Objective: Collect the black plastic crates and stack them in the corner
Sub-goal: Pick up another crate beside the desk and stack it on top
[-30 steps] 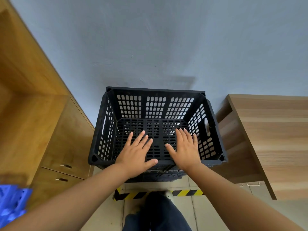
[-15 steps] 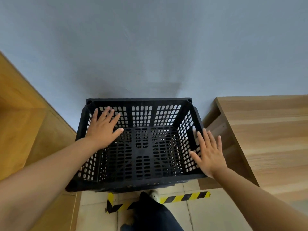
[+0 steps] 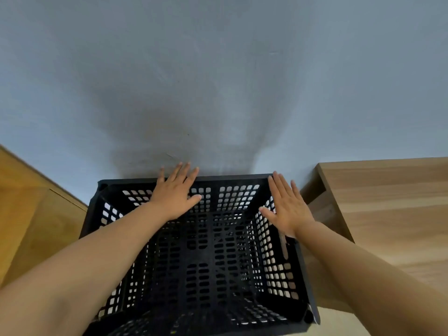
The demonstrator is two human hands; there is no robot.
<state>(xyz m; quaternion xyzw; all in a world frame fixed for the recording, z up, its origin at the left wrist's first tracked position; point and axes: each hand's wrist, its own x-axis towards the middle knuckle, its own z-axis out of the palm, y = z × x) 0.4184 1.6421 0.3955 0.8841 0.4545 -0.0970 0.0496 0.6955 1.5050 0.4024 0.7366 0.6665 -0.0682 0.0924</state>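
Observation:
A black perforated plastic crate (image 3: pixel 208 267) stands open side up against the grey wall, between two wooden cabinets. My left hand (image 3: pixel 175 192) is flat with fingers spread over the crate's far rim, fingertips near the wall. My right hand (image 3: pixel 286 207) is flat and spread over the crate's right rim, near its far right corner. Neither hand grips anything. What lies under the crate is hidden.
The grey wall (image 3: pixel 218 81) fills the upper view. A yellowish wooden cabinet (image 3: pixel 36 219) flanks the crate on the left. A lighter wooden cabinet top (image 3: pixel 388 204) flanks it on the right. Pale floor (image 3: pixel 339 323) shows at the lower right.
The crate now looks closer and larger in view. My left hand moved from the left rim to the far rim. My right hand moved forward along the right rim.

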